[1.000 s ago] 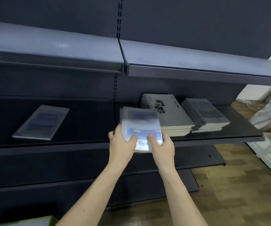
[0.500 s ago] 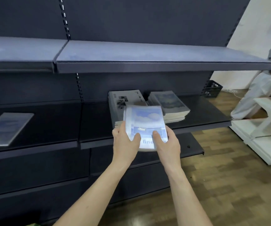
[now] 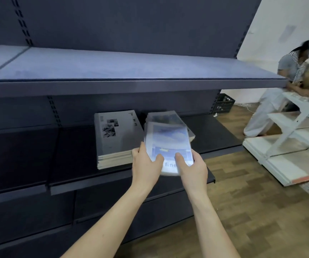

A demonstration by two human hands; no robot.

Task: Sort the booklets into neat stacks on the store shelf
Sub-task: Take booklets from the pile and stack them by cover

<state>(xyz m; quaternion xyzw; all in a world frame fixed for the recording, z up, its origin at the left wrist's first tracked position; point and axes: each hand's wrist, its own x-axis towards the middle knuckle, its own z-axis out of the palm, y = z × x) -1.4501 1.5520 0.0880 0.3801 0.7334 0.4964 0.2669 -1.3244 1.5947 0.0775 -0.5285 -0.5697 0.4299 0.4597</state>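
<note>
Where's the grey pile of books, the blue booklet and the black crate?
grey stack (image 3: 115, 135): head view, middle of top cover.
blue booklet (image 3: 168, 140): head view, upper cover above the thumbs.
black crate (image 3: 224, 104): head view, its front wall.

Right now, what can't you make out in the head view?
- Blue booklets: blurred; cover word after "fine" covered by the right hand; count unclear.
- Stack behind them: mostly hidden by the held booklets; whether they touch it, unclear.
- Left hand: fingers under the booklets unseen.
- Grey stack: cover print too small.
</note>
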